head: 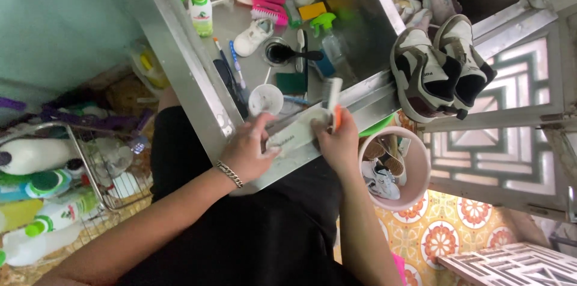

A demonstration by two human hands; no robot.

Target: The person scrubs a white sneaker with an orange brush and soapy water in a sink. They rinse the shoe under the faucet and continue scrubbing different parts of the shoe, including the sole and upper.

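Observation:
My left hand, with a chain bracelet on the wrist, grips one end of a flat white insole that rests on the front rim of a steel sink. My right hand holds a small brush with a white and orange handle against the insole's other end. Both hands are close together at the sink's near edge.
In the sink lie a small white shoe, pink brushes, a white cup, sponges and spray bottles. A pair of sneakers stands on the right rim. A pink bucket holding shoes sits below. A wire basket of bottles is at left.

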